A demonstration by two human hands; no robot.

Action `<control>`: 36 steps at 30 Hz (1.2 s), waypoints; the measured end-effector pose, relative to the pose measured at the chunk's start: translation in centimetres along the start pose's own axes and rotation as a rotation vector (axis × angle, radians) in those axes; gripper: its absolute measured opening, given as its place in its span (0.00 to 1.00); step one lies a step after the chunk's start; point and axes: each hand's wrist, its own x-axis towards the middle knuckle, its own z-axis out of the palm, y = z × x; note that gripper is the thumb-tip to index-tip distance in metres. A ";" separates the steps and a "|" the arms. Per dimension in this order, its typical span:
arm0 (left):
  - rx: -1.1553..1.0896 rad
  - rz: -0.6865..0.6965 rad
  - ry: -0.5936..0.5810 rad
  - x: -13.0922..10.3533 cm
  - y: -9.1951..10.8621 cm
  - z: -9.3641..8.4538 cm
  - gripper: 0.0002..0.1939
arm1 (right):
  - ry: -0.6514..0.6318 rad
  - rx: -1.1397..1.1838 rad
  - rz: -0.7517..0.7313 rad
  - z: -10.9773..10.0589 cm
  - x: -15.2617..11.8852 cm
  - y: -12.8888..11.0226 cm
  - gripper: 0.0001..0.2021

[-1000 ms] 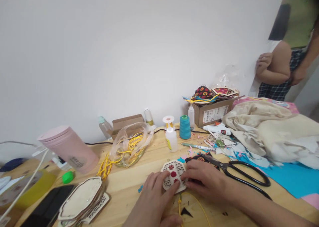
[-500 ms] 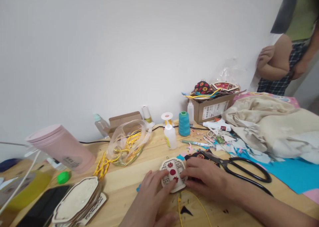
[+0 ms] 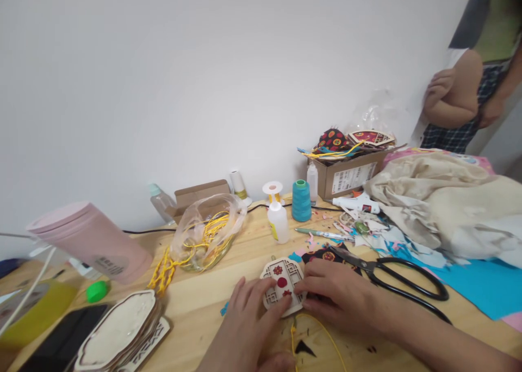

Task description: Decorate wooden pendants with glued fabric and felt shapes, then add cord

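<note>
A pale wooden ornament point(image 3: 291, 272) with cut-out lattice sides, red flowers and a red dot lies on the wooden table between my hands. The fingers of my left hand point(image 3: 253, 320) press on its left side and lower face. My right hand point(image 3: 342, 291) grips its right edge with bent fingertips. A yellow cord point(image 3: 293, 331) loops on the table just below the ornament. Behind my right hand lies black patterned fabric point(image 3: 322, 254), partly hidden, beside black-handled scissors point(image 3: 370, 265).
Stacked wooden plaques point(image 3: 118, 328), a phone point(image 3: 61, 339) and a pink tumbler point(image 3: 93, 241) are at left. Behind are a bag of yellow cords point(image 3: 212, 233), a glue bottle point(image 3: 278, 225), blue thread point(image 3: 301, 202) and a filled cardboard box point(image 3: 346, 179). Another person point(image 3: 460, 94) stands at right.
The view has shifted slightly, so things at left appear a little further left. Both hands stay on the ornament with almost no visible movement.
</note>
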 end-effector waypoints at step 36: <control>-0.044 0.051 0.081 -0.7 -0.1 -0.7 0.27 | 0.032 -0.031 -0.034 0.1 0.1 0.2 0.10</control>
